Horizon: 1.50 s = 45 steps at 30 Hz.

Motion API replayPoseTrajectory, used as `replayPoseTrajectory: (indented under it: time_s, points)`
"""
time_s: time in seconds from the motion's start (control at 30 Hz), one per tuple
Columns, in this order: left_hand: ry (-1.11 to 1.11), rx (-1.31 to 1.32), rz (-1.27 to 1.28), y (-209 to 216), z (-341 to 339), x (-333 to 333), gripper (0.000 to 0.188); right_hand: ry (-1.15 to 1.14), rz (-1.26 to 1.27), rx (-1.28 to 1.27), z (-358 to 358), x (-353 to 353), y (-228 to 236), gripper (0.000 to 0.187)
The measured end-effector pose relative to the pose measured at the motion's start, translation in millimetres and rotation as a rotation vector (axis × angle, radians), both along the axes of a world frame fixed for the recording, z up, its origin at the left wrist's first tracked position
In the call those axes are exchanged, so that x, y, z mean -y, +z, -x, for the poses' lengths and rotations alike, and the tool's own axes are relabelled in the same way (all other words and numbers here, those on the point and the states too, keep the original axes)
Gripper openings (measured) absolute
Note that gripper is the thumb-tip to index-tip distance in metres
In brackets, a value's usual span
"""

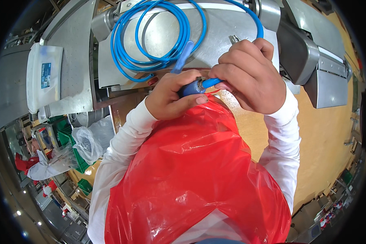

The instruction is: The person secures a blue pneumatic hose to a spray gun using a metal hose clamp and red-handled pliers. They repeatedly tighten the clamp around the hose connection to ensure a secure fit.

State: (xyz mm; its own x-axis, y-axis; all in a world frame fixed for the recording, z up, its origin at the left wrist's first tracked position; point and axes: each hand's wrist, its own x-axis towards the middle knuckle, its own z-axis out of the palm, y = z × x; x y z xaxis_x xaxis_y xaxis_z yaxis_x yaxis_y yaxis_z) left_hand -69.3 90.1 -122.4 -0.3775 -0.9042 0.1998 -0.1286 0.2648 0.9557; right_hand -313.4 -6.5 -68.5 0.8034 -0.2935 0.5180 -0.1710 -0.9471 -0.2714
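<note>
My left hand (pixel 166 97) is closed around a blue spray gun (pixel 188 89), whose lighter blue lever (pixel 182 59) sticks up past my fingers. A metal hose clamp (pixel 200 84) rings the end of the gun. A bright blue hose (pixel 210 83) meets the gun at the clamp; how far it goes in is hidden. My right hand (pixel 252 75) grips this hose close to the joint, fingers curled over it. From behind my right hand the hose rises to the top edge. Several loops of blue hose (pixel 186 32) lie coiled on the metal work surface (pixel 219 28).
A grey metal machine housing (pixel 299 53) stands at the right. At the left, a translucent plastic container (pixel 44 97) rests on a steel table (pixel 75 69). Green crates (pixel 83 158) and clear plastic bags (pixel 87 142) lie lower left. A red plastic apron (pixel 191 162) covers my front.
</note>
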Motion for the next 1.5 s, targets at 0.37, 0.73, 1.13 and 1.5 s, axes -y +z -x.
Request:
replayPoseTrajectory:
  time_s: [0.37,0.73,1.13,1.5]
  points:
    - [0.118,0.13,0.379,2,-8,-11,0.048,-0.08,0.109,0.064,-5,-22,25,0.021]
    - [-0.011,-0.039,0.19,5,-13,-29,0.049,0.197,-0.831,0.434,-40,-58,-33,0.03]
    - [-0.058,-0.121,0.355,-13,-12,-34,0.024,0.412,-0.931,0.384,-53,-62,-40,0.028]
    - [-0.083,-0.278,0.374,-27,-11,-37,0.025,0.422,-1.115,0.188,-58,-65,-18,0.029]
